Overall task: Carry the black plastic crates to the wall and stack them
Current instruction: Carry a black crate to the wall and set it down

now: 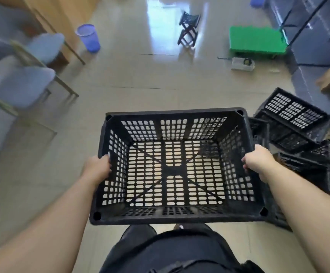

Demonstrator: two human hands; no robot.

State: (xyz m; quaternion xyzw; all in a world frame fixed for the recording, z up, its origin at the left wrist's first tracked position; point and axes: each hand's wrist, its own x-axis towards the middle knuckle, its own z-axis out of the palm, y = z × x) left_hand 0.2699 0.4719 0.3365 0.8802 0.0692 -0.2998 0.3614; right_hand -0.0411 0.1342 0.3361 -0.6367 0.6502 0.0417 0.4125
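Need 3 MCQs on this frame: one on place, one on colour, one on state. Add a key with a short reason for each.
1. Where is the crate pile relative to the held crate?
A) left of it
B) right of it
C) inside it

2. What colour is the cart?
A) green
B) red
C) yellow

3. What state is the held crate in?
A) full of boxes
B) empty, gripped by both hands
C) held in one hand

Key:
1 B: the pile sits on the floor just beyond the right hand.
2 A: its deck is bright green.
3 B: the floor shows through the base holes, and the left hand and right hand each grip a side rim.
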